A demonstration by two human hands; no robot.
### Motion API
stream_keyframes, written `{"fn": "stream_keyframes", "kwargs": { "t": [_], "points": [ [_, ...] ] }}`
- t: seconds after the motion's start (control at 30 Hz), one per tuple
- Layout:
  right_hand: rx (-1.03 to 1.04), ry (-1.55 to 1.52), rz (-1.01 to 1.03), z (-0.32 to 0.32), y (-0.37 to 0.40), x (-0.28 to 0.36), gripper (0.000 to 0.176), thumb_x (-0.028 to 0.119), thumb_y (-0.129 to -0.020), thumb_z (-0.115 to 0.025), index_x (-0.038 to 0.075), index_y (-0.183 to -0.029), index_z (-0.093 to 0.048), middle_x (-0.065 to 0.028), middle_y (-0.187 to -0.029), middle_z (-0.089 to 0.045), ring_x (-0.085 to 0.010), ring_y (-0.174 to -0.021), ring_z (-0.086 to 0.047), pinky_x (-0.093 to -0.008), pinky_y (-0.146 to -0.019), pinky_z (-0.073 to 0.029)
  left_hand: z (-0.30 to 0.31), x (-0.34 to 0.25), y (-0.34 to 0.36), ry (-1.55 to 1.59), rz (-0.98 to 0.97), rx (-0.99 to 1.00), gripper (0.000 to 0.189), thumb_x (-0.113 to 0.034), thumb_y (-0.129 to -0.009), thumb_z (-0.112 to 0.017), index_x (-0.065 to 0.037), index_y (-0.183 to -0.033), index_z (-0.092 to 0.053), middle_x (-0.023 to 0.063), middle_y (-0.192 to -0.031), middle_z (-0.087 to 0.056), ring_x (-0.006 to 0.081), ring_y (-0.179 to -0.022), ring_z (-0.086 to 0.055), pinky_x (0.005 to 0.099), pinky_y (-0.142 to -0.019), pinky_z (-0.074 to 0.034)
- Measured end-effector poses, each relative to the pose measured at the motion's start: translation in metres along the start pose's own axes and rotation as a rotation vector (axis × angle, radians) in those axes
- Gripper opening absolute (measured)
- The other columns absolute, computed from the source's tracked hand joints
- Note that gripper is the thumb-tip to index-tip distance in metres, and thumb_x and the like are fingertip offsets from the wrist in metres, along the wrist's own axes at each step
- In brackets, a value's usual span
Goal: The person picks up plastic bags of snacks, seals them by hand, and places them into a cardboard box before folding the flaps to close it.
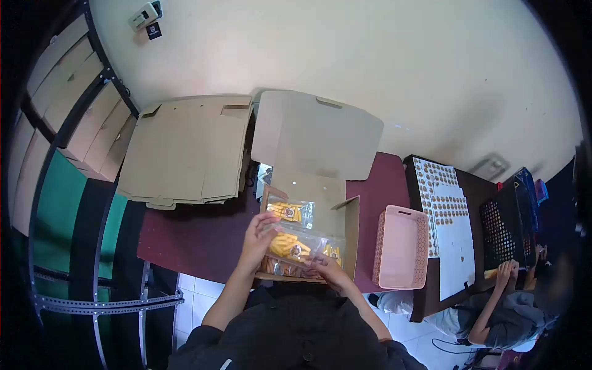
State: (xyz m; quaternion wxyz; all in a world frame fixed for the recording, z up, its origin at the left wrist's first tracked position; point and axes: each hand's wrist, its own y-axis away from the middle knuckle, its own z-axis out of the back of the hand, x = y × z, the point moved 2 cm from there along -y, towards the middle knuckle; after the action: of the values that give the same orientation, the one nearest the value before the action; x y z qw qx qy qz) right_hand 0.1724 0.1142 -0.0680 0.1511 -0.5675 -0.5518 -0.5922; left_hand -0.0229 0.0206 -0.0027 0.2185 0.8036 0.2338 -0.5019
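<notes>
A clear plastic bag of yellow stick snacks is held over an open cardboard box. My left hand is closed on the bag's left end, the fingers pinching its upper corner. At the lower right edge of the same bag, my right hand grips with its fingers partly hidden. Another snack bag lies in the box at the back left. More bags with yellow and brownish contents show beneath and beside the held one. The box lid stands raised against the wall.
Flattened cardboard boxes are stacked on the left of the maroon table. A pink basket stands right of the box. Sticker sheets lie on a dark table, where another person's hands are near a black crate.
</notes>
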Motion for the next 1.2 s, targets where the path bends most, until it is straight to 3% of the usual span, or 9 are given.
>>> {"fn": "stream_keyframes", "kwargs": {
  "t": [0.03,0.1,0.2,0.23,0.27,0.37,0.6,0.87,1.2],
  "points": [
    [-0.066,-0.271,0.053,-0.001,0.000,-0.002,0.024,0.012,-0.084,-0.059,0.000,-0.104,-0.052,-0.0075,-0.087,-0.061,-0.0114,-0.076,-0.060,-0.0196,-0.066,-0.051,-0.002,-0.001,0.001,0.001,-0.006,-0.008,0.038,-0.003,-0.081,-0.060,-0.002,-0.115,-0.043,0.0110,-0.112,-0.051,0.0175,-0.103,-0.052,0.0292,-0.089,-0.044],
    [0.016,-0.294,0.032,0.008,-0.003,-0.005,0.028,0.012,-0.085,-0.059,0.001,-0.109,-0.049,-0.0092,-0.094,-0.060,-0.0129,-0.077,-0.061,-0.0231,-0.069,-0.052,-0.011,-0.005,0.006,-0.018,-0.122,0.111,0.040,-0.003,-0.081,-0.060,-0.001,-0.118,-0.042,0.0125,-0.117,-0.049,0.0191,-0.113,-0.046,0.0315,-0.095,-0.039],
    [0.005,-0.651,0.171,0.002,0.003,0.011,0.030,0.014,-0.085,-0.059,0.004,-0.111,-0.048,-0.0057,-0.091,-0.058,-0.0115,-0.071,-0.058,-0.0234,-0.068,-0.050,-0.029,-0.014,0.012,0.205,-0.187,0.234,0.072,-0.002,-0.076,-0.065,-0.010,-0.133,-0.021,0.0152,-0.134,-0.033,0.0222,-0.121,-0.039,0.0350,-0.099,-0.035],
    [0.003,-0.654,0.168,0.002,0.001,0.005,0.030,0.014,-0.085,-0.059,0.004,-0.111,-0.048,-0.0057,-0.091,-0.058,-0.0115,-0.071,-0.058,-0.0234,-0.068,-0.050,-0.035,-0.018,0.014,0.305,-0.256,0.318,0.084,-0.001,-0.074,-0.066,-0.014,-0.137,-0.012,0.0155,-0.138,-0.027,0.0233,-0.122,-0.037,0.0360,-0.098,-0.036],
    [0.098,-0.631,0.130,0.002,-0.002,-0.004,0.032,0.016,-0.086,-0.059,0.004,-0.112,-0.047,-0.0057,-0.094,-0.058,-0.0114,-0.073,-0.057,-0.0257,-0.072,-0.050,-0.036,-0.016,0.014,0.068,-0.287,0.342,0.097,0.001,-0.072,-0.067,-0.020,-0.139,0.001,0.0150,-0.140,-0.020,0.0242,-0.121,-0.037,0.0362,-0.097,-0.037],
    [0.175,-0.498,0.054,-0.016,0.006,0.007,0.036,0.023,-0.087,-0.056,0.005,-0.116,-0.046,-0.0061,-0.101,-0.056,-0.0138,-0.087,-0.056,-0.0339,-0.086,-0.047,-0.045,-0.009,0.017,-0.065,-0.272,0.255,0.094,0.002,-0.075,-0.065,-0.018,-0.139,0.001,0.0140,-0.137,-0.025,0.0225,-0.119,-0.038,0.0354,-0.095,-0.038],
    [0.151,-0.573,0.107,-0.014,0.005,0.014,0.045,0.023,-0.091,-0.049,0.002,-0.128,-0.035,-0.0112,-0.126,-0.046,-0.0229,-0.115,-0.047,-0.0386,-0.096,-0.039,-0.049,-0.005,0.024,-0.006,-0.217,0.224,0.079,0.000,-0.079,-0.062,-0.010,-0.139,-0.012,0.0138,-0.126,-0.042,0.0188,-0.112,-0.044,0.0311,-0.093,-0.039],
    [0.183,-0.526,0.067,-0.021,0.008,0.014,0.038,0.017,-0.087,-0.055,0.003,-0.121,-0.042,-0.0077,-0.118,-0.051,-0.0188,-0.108,-0.051,-0.0349,-0.095,-0.038,-0.041,0.015,0.022,-0.010,-0.015,0.148,0.048,-0.008,-0.079,-0.066,0.001,-0.121,-0.045,0.0091,-0.110,-0.057,0.0139,-0.099,-0.055,0.0282,-0.084,-0.045],
    [0.162,-0.555,0.036,-0.015,0.003,0.003,0.034,0.013,-0.087,-0.054,0.000,-0.117,-0.045,-0.0111,-0.115,-0.053,-0.0200,-0.107,-0.052,-0.0344,-0.095,-0.039,-0.037,0.025,0.021,0.069,-0.036,0.147,0.054,-0.004,-0.078,-0.065,0.001,-0.125,-0.039,0.0103,-0.116,-0.054,0.0127,-0.101,-0.053,0.0273,-0.084,-0.045]
  ]
}}
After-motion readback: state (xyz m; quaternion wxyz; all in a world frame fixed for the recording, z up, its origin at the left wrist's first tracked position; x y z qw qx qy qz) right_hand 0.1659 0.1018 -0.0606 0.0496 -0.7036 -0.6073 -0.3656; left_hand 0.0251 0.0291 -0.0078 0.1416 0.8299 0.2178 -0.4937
